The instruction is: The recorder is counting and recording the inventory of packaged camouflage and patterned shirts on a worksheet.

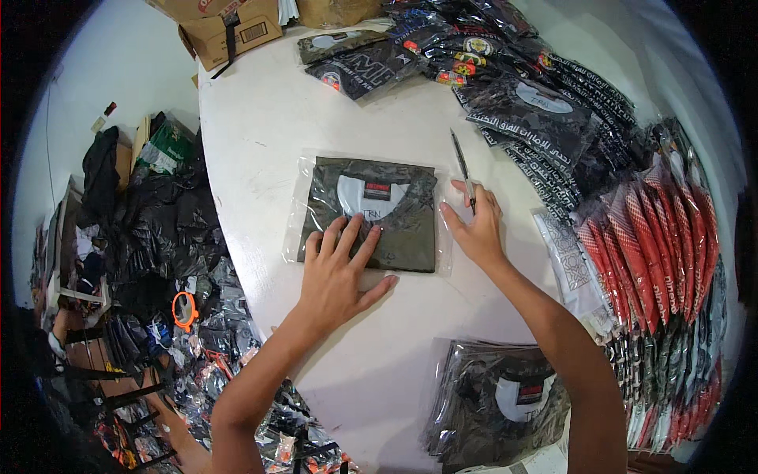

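Left fingers [365, 248] spread on bagged shirt [413, 237] | right fingers [487, 207] grasping pen [462, 163] | right forearm [564, 336] overlaps shirt stack [482, 407] | red packets [647, 253] rightward

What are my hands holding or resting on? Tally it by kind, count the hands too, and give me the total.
Hands: 2, left hand and right hand
Pen: 1, in the right hand
Bagged shirt: 1, under the left hand
Total: 4

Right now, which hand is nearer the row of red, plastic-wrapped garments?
The right hand, left of the garments; the left hand is farther left, on a folded dark shirt in clear plastic.
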The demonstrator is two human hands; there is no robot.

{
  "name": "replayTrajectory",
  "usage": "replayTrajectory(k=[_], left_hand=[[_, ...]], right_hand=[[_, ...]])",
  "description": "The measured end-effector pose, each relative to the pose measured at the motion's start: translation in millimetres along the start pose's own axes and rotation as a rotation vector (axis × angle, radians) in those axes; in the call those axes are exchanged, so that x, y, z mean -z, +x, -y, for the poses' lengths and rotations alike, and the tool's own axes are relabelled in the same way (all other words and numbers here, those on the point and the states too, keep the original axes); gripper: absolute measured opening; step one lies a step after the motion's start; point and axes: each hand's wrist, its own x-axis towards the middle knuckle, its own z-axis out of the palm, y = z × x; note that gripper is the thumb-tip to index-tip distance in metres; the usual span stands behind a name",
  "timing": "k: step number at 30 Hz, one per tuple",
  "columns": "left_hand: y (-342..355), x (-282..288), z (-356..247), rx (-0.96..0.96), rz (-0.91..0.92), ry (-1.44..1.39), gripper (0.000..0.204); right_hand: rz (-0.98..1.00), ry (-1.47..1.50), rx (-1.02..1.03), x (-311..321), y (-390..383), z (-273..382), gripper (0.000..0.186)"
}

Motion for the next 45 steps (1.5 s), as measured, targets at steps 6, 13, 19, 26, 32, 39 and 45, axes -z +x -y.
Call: replayTrajectory(k=[6,13,19,26,32,39,45], left_hand=[[-3,-2,-1,0.031,0.063,-0.026,0.086],[3,-2,-1,0.004,-0.001,-0.007,0.091],[2,-15,2,-0.004,-0.044,-0.048,0.083],[-11,20,8,0.47,0.006,-0.674,0.044],[-27,158,-144,0.538,-0.048,-2.051,0.066],[-124,192,-279,0.293,0.169,-1.793,0.027],[-159,190,-347,0.173,0.233,-1.823,0.027]], right_hand=[[0.022,0.054,-0.07,-2,0,-5,0.041],[0.141,0.043,-0.051,11,9,-15,0.046],[0.328,0.24,-0.485,68,4,42,0.055],[-0.06,0.693,-0.308,190,-115,149,0.024],[-0.363,0.603,-0.302,268,-202,192,0.038],[-0.292,0.865,-0.402,364,-283,250,0.051],[-0.483,0.725,-0.4,416,-370,272,0.061]])
